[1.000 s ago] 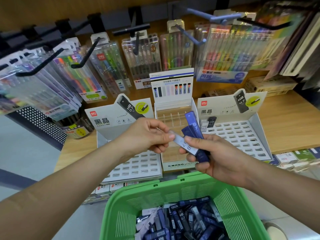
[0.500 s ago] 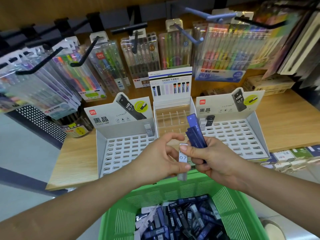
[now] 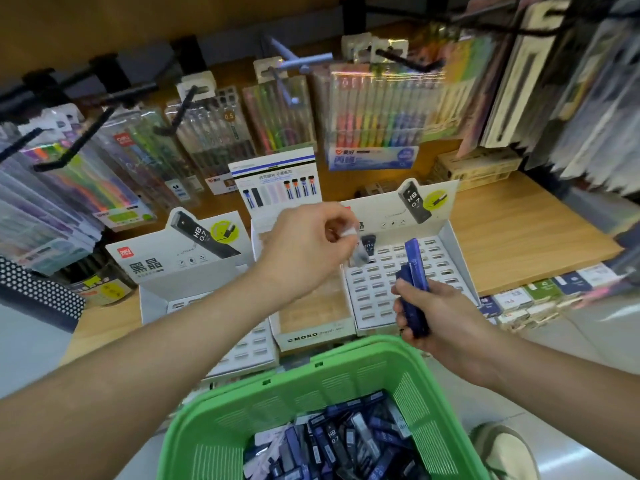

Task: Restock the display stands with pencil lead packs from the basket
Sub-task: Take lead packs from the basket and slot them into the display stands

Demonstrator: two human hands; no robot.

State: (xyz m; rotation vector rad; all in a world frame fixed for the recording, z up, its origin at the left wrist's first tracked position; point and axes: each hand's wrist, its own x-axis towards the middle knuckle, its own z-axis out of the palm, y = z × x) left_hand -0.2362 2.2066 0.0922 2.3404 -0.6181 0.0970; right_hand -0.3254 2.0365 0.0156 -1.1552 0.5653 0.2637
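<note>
My left hand (image 3: 306, 242) pinches a pale grey lead pack (image 3: 358, 252) above the back left corner of the right display stand (image 3: 446, 271). One dark pack (image 3: 369, 243) stands in that stand's back row. My right hand (image 3: 436, 317) grips a bundle of blue lead packs (image 3: 414, 282) over the stand's front. The left display stand (image 3: 180, 303) is partly hidden by my left arm. The middle stand (image 3: 311, 327), marked MONO, lies between them. A green basket (image 3: 346, 379) below holds several lead packs (image 3: 332, 441).
Hanging pen sets (image 3: 374, 112) on black and blue pegs fill the wall behind the stands. The wooden shelf (image 3: 519, 233) extends to the right, with small boxes (image 3: 540, 292) along its lower front edge. A dotted black holder (image 3: 31, 289) sits at far left.
My left hand pulled one pale pack away from the bundle and carried it up and right over the right stand. My right hand with the blue packs shifted right and lower.
</note>
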